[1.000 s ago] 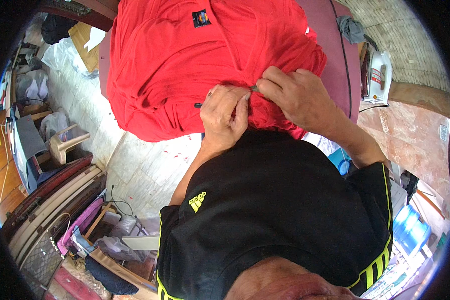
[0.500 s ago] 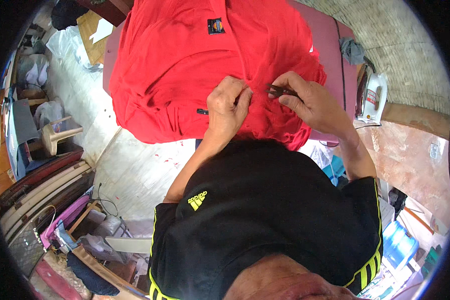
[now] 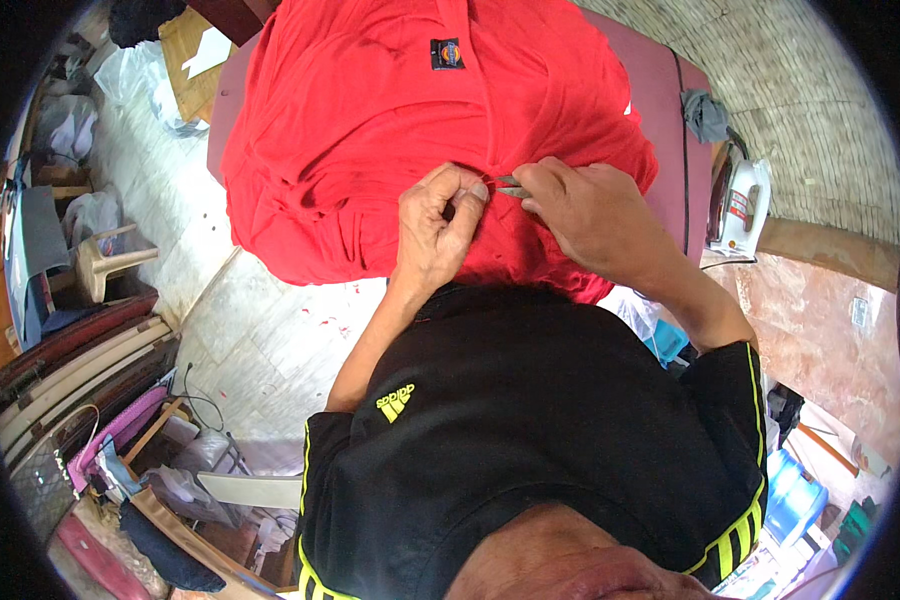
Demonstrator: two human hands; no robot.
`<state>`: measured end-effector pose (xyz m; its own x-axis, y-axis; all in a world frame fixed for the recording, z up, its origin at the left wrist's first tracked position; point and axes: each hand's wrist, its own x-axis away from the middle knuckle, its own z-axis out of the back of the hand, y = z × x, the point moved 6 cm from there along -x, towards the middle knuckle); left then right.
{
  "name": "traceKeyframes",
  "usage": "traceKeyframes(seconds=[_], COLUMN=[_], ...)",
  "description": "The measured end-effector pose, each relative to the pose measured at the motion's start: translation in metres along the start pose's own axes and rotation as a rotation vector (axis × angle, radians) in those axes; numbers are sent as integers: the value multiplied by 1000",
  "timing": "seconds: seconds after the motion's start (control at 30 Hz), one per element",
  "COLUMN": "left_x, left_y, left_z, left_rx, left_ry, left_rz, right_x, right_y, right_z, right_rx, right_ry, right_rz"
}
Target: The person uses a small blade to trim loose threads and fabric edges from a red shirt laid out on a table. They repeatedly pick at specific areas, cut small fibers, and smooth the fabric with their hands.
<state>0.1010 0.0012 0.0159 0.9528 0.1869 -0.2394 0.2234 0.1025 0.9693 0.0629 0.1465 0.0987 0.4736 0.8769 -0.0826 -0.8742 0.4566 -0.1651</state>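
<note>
A heap of red fabric garments [image 3: 340, 130] is spread in front of me, with a dark woven label [image 3: 447, 54] sewn near its far side. My left hand [image 3: 435, 220] is closed in a pinch over the near part of the cloth, on a thin red thread [image 3: 490, 181]. Just to its right, my right hand [image 3: 600, 215] grips small dark metal thread snips [image 3: 512, 187]. Their blades are parted and point left, close to my left fingertips. Fingers hide the handle of the snips.
The garments lie on a maroon padded board [image 3: 655, 75]. A white iron [image 3: 740, 205] stands at its right, near a grey cloth [image 3: 705, 115]. Left on the floor are a wooden stool [image 3: 110, 262] and stacked boards [image 3: 80, 370]. A blue water jug [image 3: 795, 495] stands lower right.
My right hand has moved left and turned, bringing the snips to my left fingertips. My left hand has shifted slightly left and down, and the thread now shows between the hands.
</note>
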Motion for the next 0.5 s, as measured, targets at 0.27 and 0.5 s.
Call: traceKeyframes(seconds=[0.27,0.5], left_x=[1,1], left_y=[19,6], left_z=[-2,14], left_rx=[-147,-60], left_ry=[-15,42], left_rz=[-55,-16], right_x=[-5,3], right_y=[-4,9], right_z=[-4,-1], right_rx=[64,-137], right_ry=[26,-16], right_rz=[82,-29])
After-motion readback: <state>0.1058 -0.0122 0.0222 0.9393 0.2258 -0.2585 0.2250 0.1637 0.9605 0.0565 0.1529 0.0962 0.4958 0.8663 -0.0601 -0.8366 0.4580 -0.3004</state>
